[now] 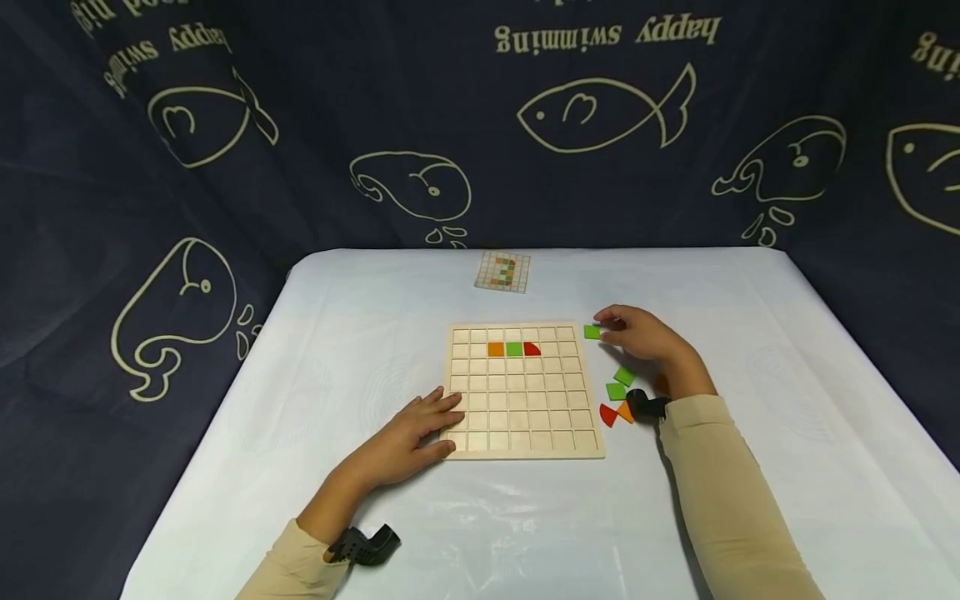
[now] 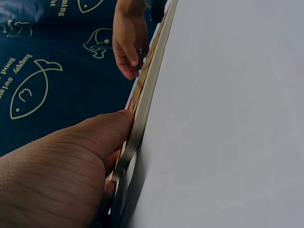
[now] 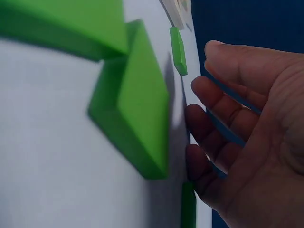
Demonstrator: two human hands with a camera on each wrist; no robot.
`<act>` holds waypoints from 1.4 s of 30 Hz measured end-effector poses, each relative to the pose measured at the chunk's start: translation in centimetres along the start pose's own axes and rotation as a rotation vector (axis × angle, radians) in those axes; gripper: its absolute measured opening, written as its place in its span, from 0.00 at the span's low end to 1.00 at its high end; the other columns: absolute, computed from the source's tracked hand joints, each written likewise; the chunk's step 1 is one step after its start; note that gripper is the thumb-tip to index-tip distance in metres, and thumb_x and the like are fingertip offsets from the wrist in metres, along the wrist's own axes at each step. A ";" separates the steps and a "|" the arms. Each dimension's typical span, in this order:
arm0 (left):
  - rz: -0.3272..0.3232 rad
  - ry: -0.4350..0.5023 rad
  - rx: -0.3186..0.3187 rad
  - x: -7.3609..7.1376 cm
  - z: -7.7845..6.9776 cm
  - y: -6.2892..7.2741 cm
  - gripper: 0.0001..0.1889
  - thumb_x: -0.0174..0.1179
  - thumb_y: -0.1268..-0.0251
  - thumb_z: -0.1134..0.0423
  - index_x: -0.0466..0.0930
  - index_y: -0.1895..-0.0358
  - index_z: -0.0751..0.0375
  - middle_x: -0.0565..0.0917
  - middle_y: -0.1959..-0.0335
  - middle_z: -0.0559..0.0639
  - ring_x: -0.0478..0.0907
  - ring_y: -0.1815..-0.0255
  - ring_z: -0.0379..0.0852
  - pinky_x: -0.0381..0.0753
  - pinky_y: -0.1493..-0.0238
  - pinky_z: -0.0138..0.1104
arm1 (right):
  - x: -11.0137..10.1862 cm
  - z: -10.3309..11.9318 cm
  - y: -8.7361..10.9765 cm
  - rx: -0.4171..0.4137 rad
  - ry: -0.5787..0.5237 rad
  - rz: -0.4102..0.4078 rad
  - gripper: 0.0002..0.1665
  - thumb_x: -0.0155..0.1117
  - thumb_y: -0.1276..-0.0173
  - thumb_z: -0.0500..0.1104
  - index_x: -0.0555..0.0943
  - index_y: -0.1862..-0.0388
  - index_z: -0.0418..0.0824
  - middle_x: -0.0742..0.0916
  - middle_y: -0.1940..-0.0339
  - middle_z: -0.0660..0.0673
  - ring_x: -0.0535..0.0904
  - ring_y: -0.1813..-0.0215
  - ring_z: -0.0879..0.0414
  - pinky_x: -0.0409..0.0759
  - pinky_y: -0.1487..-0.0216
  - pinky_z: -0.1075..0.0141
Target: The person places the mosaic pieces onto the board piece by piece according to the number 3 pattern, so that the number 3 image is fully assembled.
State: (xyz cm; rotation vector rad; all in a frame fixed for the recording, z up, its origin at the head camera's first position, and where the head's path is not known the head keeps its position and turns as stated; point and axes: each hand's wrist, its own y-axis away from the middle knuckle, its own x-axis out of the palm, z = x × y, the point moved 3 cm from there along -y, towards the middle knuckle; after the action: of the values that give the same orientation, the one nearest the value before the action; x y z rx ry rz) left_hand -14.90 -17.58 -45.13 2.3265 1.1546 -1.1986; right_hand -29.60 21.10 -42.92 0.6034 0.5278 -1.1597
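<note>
so the right hand [image 1: 647, 335] had its fingers loosely bent, thumb and index tips apart. the green square [image 1: 592, 332] lay flat on the table [image 1: 480, 517] just beside those tips, with a sliver of gap showing in the right wrist view. plain bright green tile, flat faces, straight sides. it sat just outside the right edge of the wooden board [image 1: 517, 421], up near the far corner.

nearer the wrist was a loose bunch: one green tile [image 1: 624, 377], another green tile [image 1: 616, 392], a red wedge [image 1: 608, 415] and an orange piece [image 1: 626, 411], that last one partly blocked in the head view by the black wrist gadget [image 1: 647, 406].

the board was a pale grid, and its second row from the far side had an orange square [image 1: 496, 349], a green inlay [image 1: 513, 349] and a red quarter-round [image 1: 532, 349] side by side. the left hand [image 1: 412, 437] rested at the board's left edge, fingers spread. past the board lay a small patterned card [image 1: 502, 272], and behind the table hung a dark cloth [image 1: 600, 192] with fish and whale outlines.
</note>
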 end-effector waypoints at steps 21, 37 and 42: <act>0.017 0.013 -0.016 0.0 -0.2 0.0 0.26 0.61 0.28 0.55 0.73 0.31 0.62 0.64 0.24 0.52 0.48 0.21 0.55 0.47 0.25 0.57 | 1.1 -0.3 -1.2 -0.079 0.136 -0.010 0.18 0.62 0.29 0.34 0.78 0.42 0.32 0.76 0.39 0.33 0.69 0.34 0.38 0.64 0.31 0.46; 0.016 0.018 -0.033 0.1 0.2 0.0 0.27 0.60 0.28 0.54 0.72 0.30 0.61 0.62 0.24 0.49 0.48 0.21 0.53 0.45 0.25 0.55 | 1.2 -0.2 -1.2 -0.106 0.192 -0.015 0.16 0.61 0.32 0.33 0.80 0.46 0.33 0.78 0.43 0.34 0.71 0.39 0.40 0.67 0.35 0.45; 0.020 0.015 -0.034 0.1 0.2 0.0 0.27 0.60 0.28 0.53 0.72 0.30 0.61 0.62 0.24 0.48 0.47 0.21 0.53 0.45 0.24 0.55 | 1.2 -0.4 -1.3 -0.114 0.190 -0.018 0.16 0.61 0.32 0.32 0.80 0.46 0.33 0.79 0.43 0.34 0.71 0.39 0.40 0.66 0.35 0.45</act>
State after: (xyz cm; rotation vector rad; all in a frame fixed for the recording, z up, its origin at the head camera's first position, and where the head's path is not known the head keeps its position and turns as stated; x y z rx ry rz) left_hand -14.98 -17.65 -45.29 2.3201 1.1451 -1.1471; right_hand -30.52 20.18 -44.19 0.6145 0.7579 -1.0866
